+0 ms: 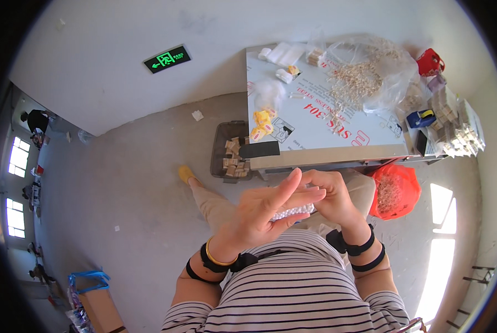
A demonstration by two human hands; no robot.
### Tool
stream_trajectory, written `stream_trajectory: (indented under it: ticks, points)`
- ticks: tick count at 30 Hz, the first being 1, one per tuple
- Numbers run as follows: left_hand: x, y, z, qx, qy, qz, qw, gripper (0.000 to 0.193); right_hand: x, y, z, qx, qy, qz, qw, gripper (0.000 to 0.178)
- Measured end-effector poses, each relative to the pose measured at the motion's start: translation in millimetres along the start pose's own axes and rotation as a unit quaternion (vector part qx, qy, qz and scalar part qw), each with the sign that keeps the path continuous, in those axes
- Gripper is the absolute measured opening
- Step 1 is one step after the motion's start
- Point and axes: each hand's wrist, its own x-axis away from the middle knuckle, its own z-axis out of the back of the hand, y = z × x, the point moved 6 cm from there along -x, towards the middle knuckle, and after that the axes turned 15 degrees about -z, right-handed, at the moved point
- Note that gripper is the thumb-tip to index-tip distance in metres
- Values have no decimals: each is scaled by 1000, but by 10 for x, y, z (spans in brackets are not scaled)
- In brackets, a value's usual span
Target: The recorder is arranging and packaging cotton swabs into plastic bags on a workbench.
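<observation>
In front of my striped shirt, both hands meet around a bundle of cotton swabs (pixel 294 212), with its white tips facing me. My left hand (pixel 264 210) has its fingers stretched across the bundle, which lies between them. Curled against the other end is my right hand (pixel 332 197), its thumb and forefinger close to the left fingertips. Part of the bundle is hidden behind the fingers. Beyond the hands, a loose pile of cotton swabs (pixel 355 83) lies on the film-covered metal table (pixel 315 132).
Clear plastic bags (pixel 399 83), yellow packets (pixel 263 123) and a blue tape dispenser (pixel 421 119) are on the table. Stacked packs (pixel 453 119) crowd its right end. A dark bin (pixel 219 150) of small packs stands at its left, a red bag (pixel 406 191) below its right side.
</observation>
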Motion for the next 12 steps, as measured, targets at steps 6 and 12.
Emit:
stream_trajectory:
  ticks: [6,12]
  points:
    - [-7,-62,3,45,22,34,998,95,5,118,21,-6,-1,-1,1000,27]
    - [66,-108,34,-40,-57,-31,997,86,-35,47,24,-39,-18,15,999,27]
